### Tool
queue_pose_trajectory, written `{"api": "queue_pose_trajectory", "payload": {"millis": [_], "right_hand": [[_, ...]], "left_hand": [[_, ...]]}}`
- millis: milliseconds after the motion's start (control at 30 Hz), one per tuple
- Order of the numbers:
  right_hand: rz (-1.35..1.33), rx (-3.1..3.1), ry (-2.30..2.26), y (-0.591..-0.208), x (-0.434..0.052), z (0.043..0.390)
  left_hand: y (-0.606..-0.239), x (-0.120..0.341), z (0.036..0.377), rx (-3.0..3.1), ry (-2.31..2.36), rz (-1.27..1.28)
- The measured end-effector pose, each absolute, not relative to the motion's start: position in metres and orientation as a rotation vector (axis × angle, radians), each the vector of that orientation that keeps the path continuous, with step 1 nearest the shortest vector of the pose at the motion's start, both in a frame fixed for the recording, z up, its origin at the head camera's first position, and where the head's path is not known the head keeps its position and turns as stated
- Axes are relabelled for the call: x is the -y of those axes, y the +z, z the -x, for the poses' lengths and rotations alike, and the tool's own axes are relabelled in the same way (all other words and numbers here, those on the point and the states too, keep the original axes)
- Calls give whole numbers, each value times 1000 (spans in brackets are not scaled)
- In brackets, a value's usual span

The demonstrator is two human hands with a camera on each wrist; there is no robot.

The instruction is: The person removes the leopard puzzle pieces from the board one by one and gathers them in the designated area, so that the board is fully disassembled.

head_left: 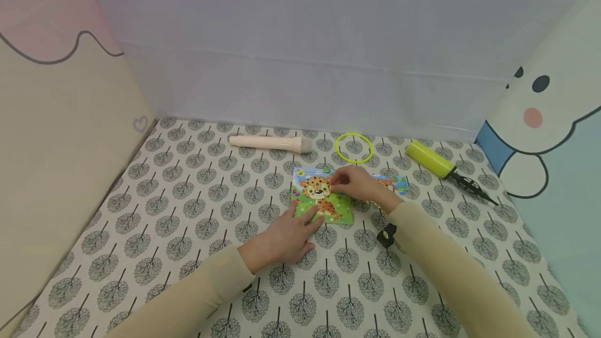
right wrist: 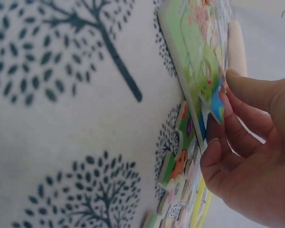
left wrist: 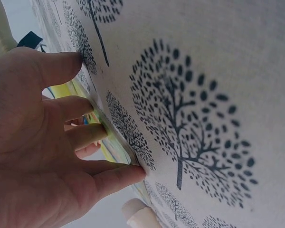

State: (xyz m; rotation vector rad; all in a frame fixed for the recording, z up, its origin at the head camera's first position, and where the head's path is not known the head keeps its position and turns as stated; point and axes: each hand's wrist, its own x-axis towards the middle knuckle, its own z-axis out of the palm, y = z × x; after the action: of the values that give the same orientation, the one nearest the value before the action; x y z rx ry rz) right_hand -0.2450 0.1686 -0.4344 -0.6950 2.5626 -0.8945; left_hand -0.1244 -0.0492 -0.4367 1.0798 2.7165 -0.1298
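Note:
A leopard jigsaw puzzle (head_left: pixel 345 216) lies on the patterned cloth, on a flat board with a green and blue background. My left hand (head_left: pixel 284 239) rests at its lower left edge, fingers spread and extended, with some fingertips on the board. In the left wrist view, one fingertip (left wrist: pixel 137 173) touches the cloth beside the board's edge. At the puzzle's right side, my right hand (head_left: pixel 358 184) pinches a puzzle piece (right wrist: pixel 216 105), blue and green, between thumb and fingers. In the right wrist view this piece is tilted over a gap in the picture.
Loose puzzle pieces (head_left: pixel 403 185) lie right of the board, partly behind the right hand. Further back are a pale pink tube-shaped object (head_left: pixel 267 143), a yellow ring (head_left: pixel 353 161) and a yellow-green hand pump (head_left: pixel 429 159) with a black end. A wall stands behind.

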Motion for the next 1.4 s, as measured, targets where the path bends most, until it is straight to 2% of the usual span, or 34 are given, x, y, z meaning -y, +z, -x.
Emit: {"api": "queue_pose_trajectory", "payload": {"millis": [733, 1000, 1400], "right_hand": [[715, -2537, -1033, -421, -191, 244], [722, -2529, -1004, -412, -234, 241], [595, -2464, -983, -420, -297, 238]], "left_hand": [[-437, 48, 126, -2708, -123, -1114], [-436, 50, 124, -2719, -115, -1070], [-437, 51, 124, -2718, -129, -1086]]}}
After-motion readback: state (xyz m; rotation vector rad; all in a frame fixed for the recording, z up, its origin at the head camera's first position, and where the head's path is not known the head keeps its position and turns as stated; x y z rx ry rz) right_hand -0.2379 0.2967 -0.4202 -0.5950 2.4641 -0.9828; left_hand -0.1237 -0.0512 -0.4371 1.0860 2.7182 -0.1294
